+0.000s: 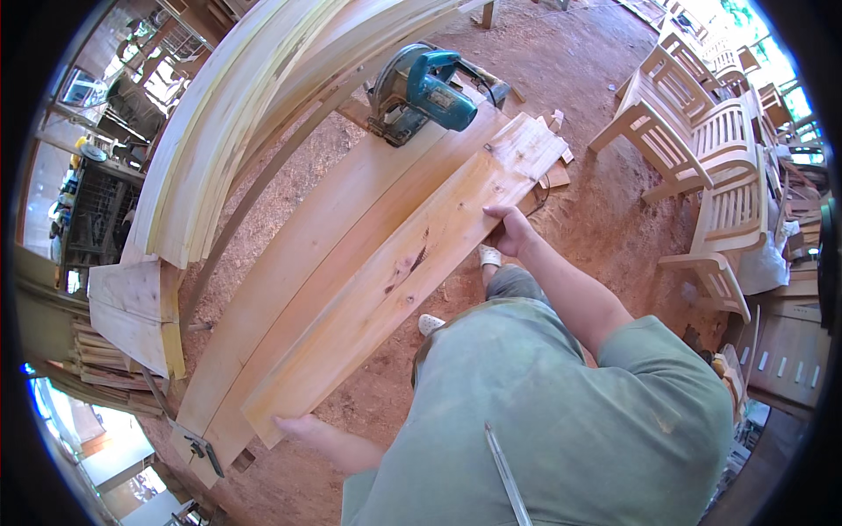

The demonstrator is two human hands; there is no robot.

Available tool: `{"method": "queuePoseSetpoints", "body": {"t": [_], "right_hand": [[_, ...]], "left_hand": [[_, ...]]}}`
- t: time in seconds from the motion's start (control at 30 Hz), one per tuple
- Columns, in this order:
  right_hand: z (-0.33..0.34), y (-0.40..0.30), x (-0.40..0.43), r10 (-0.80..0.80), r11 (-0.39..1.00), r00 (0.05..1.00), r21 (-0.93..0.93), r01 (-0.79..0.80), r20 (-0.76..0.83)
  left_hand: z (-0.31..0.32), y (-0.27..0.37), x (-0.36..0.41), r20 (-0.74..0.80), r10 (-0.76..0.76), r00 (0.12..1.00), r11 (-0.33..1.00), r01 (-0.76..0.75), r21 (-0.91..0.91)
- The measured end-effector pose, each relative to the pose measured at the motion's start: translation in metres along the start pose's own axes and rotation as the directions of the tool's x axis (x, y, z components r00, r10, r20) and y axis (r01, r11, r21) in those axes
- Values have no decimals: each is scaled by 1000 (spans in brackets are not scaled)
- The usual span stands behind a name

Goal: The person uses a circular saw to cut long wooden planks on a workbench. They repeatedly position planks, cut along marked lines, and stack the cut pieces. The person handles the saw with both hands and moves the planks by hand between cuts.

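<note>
A long wooden board (388,283) with dark knots lies slantwise in front of me, held at both ends. My left hand (299,429) grips its near left end, thumb on the top face. Further up, my right hand (510,230) holds the board's right edge, thumb above and fingers curled beneath. Beyond it runs a wide, smooth work surface of planks (309,223), partly covered by the board. A teal circular saw (434,95) rests at the far end of those planks. At their near end sits a small metal-and-black fitting (199,450).
A tall stack of pale boards (223,131) stands to the left. Wooden slatted chairs (723,138) line the right side. Offcuts (556,174) and a dark cord (541,200) lie past the board's far end. A clear pen (506,473) shows against my green shirt.
</note>
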State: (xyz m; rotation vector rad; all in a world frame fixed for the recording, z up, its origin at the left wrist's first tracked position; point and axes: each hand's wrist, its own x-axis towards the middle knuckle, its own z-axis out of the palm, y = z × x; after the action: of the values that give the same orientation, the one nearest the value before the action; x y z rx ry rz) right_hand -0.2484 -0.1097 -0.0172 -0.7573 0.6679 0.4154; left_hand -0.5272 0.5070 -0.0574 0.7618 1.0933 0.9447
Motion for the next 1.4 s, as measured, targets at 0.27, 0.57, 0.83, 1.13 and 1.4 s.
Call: {"method": "queuePoseSetpoints", "body": {"t": [0.27,0.57,0.83,1.13,1.4], "right_hand": [[-1,-50,35,217,928,975,-302,-218,-40],[-4,-205,28,659,391,624,-900,193,420],[127,-342,117,42,221,479,-476,851,877],[265,-337,175,667,-429,544,-335,839,509],[260,-333,195,712,-316,627,-652,689,318]], "left_hand": [[87,-57,-88,40,3,999,1000,-4,27],[207,-164,-265,46,-116,992,990,120,-76],[219,-205,-284,29,-160,987,984,161,-71],[232,-209,-305,-57,-137,989,987,132,-95],[228,-212,-306,-187,-102,977,995,96,-40]]}}
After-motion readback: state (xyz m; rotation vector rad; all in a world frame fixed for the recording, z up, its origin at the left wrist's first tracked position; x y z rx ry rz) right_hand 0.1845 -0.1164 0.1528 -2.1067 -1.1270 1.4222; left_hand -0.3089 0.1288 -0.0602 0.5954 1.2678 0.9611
